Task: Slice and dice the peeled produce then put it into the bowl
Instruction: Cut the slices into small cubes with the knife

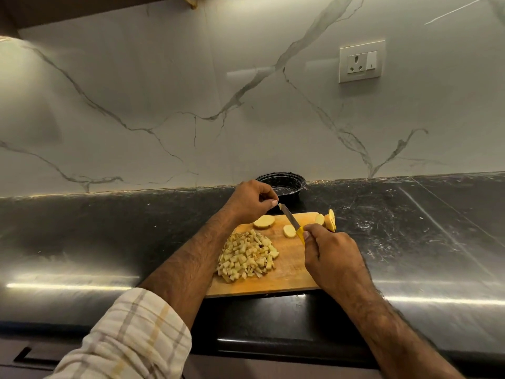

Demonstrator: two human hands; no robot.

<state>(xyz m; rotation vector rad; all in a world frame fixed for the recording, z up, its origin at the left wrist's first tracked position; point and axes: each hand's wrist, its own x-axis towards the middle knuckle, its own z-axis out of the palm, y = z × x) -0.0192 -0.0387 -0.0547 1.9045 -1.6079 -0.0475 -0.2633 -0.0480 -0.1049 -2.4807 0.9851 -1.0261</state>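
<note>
Your right hand [326, 251] grips the yellow knife [293, 224] handle; the blade angles far-left, tip up off the cutting board [292, 272]. Your left hand [250, 199] hovers at the tip, thumb and forefinger pinched, probably wiping the blade; whether they hold a scrap, can't tell. Diced pile [247, 255] sits near-left on the board. Uncut slices: one [263, 222] just below the left hand, one [289, 231] beside the blade, more [326, 220] at the far-right edge. Left hand is nearer the slices. Bowl [281, 184] lies just beyond the board.
</note>
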